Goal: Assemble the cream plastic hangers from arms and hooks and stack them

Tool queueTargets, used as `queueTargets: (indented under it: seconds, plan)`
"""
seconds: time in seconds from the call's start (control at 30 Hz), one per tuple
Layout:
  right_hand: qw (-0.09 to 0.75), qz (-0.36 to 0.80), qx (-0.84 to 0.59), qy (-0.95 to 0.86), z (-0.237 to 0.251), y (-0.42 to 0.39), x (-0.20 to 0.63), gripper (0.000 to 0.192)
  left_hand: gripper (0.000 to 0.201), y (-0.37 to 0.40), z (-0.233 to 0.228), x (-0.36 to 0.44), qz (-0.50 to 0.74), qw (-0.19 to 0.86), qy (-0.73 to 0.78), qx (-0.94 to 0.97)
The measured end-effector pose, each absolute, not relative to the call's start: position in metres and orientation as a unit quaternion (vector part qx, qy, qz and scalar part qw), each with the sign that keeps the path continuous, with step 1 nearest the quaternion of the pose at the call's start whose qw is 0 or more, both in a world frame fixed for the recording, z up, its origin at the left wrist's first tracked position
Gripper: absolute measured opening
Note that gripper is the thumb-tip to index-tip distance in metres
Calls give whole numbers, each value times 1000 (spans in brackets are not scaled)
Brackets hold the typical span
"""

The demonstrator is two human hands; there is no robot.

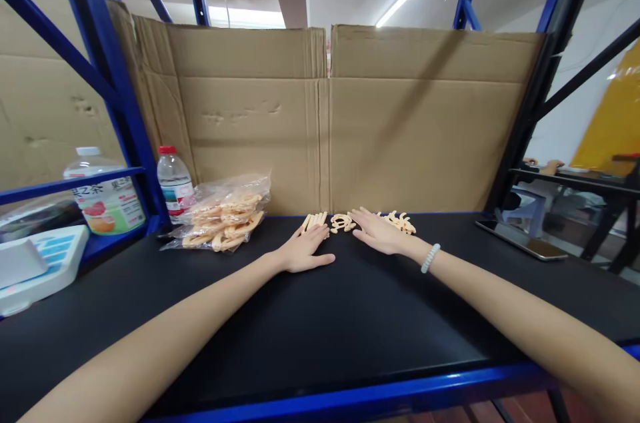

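My left hand (305, 250) lies flat on the black shelf top (320, 330), its fingertips touching a small row of pale orange plastic sticks (315, 219). My right hand (377, 232), with a white bead bracelet on the wrist, rests palm down beside it. Between the two hands sits a curled pale orange piece (342, 222). Just right of my right hand lies a little heap of similar pieces (401, 222). Neither hand grips anything.
A clear bag of more orange pieces (225, 220) lies at the left. Behind it stand a red-capped water bottle (173, 182) and a larger drink bottle (105, 193). A white scale (35, 266) sits far left, a phone (520, 240) at right. Cardboard (325, 116) walls the back.
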State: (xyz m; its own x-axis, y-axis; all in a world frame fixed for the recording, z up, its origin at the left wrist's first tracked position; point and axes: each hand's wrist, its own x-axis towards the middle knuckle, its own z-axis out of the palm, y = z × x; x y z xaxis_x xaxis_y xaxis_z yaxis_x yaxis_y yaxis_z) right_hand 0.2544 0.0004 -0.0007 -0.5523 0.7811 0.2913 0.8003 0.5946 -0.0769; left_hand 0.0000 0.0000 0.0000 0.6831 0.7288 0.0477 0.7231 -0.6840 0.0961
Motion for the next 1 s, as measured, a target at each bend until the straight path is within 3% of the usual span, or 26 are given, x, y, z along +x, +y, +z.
queueTargets:
  seconds: [0.37, 0.57, 0.77, 1.0]
  plan:
    - [86, 5, -459, -885, -21, -4, 274, 82, 82, 2, 0, 1, 57, 43, 401, 913]
    - [180, -20, -512, -840, -8, 13, 311, 75, 76, 3, -4, -1, 109, 29, 405, 907]
    - [158, -17, -538, -828, -21, 20, 366, 62, 56, 3, -6, -3, 229, -19, 409, 883]
    - [151, -45, -517, -841, -33, 19, 360, 57, 42, 2, -7, -4, 276, -28, 390, 878]
